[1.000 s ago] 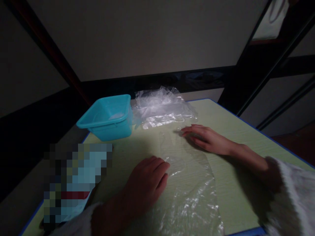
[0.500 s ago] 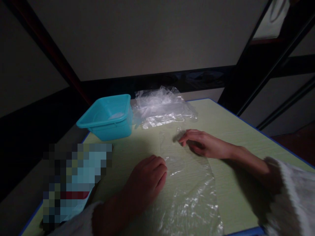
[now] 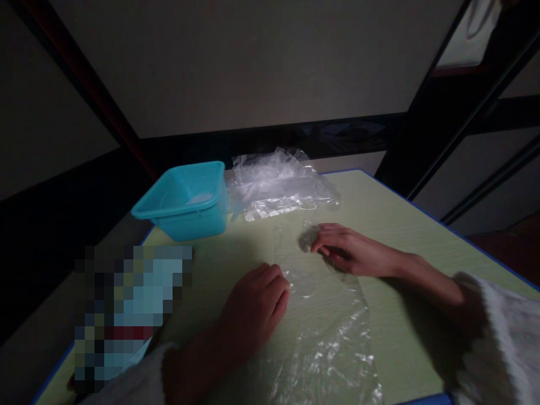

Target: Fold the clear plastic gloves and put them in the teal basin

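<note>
A thin clear plastic bag (image 3: 324,332) lies spread on the table in front of me, its lower part wrinkled and shiny. My left hand (image 3: 259,304) is closed at the bag's left edge, knuckles up; the fingertips are hidden, and it seems to pinch the film there. Over the upper right part of the bag, my right hand (image 3: 343,247) has its fingers loosely bent, with a gap between them and the thumb. Its fingertips touch or hover just above the film, beside a dark shadow.
A turquoise plastic basin (image 3: 192,216) with something whitish inside stands at the back left. Beside it lies a crumpled pile of clear plastic bags (image 3: 278,183). A pixelated flat object (image 3: 143,298) lies at the left. The pale green table (image 3: 405,242) has a blue edge; panels rise behind it.
My right hand has shifted slightly right and towards me, over the bag. My left hand has edged a little to the right. Basin and bag pile stay put.
</note>
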Action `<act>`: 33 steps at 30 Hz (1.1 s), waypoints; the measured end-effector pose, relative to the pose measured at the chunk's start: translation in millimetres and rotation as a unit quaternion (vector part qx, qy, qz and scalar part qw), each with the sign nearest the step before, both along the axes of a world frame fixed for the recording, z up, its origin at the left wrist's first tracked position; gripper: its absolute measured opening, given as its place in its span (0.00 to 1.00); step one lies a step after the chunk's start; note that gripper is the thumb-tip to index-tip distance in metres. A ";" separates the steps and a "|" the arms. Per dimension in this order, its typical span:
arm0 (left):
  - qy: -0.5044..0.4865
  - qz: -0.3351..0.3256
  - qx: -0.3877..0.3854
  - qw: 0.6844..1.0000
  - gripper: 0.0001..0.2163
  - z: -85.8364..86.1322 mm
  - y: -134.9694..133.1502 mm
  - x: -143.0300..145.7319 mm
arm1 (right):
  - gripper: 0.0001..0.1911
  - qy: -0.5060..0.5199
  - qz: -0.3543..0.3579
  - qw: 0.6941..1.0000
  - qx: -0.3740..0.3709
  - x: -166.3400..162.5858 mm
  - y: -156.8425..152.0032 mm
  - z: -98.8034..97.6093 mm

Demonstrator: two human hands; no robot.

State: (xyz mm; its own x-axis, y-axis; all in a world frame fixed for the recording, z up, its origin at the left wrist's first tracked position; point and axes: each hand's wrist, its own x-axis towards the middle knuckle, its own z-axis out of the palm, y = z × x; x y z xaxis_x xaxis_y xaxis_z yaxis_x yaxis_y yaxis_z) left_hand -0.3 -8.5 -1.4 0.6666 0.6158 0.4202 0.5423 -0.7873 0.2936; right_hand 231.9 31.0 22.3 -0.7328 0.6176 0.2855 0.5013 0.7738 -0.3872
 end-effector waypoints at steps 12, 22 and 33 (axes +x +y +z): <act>-0.094 0.193 -0.142 0.966 0.04 1.7 10.4 -7.2 | 0.12 0.032 0.008 0.987 -0.156 14.0 -2.8 12.3; -0.153 0.227 -0.155 0.949 0.11 -2.4 13.1 -8.2 | 0.09 -0.055 -0.028 0.987 -0.146 19.7 -5.4 17.2; -0.509 0.225 -0.457 0.693 0.12 9.4 17.6 0.2 | 0.06 -0.176 -0.119 0.977 -0.017 10.4 -12.8 19.2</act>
State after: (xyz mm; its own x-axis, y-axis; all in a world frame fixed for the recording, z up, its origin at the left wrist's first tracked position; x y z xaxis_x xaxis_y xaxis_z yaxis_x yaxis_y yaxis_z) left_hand -0.2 9.0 8.0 -0.0350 0.9846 -0.1714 -0.1832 0.1623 0.9696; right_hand 242.3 18.2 41.5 -0.6168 0.7869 0.0180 0.7717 0.6092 -0.1826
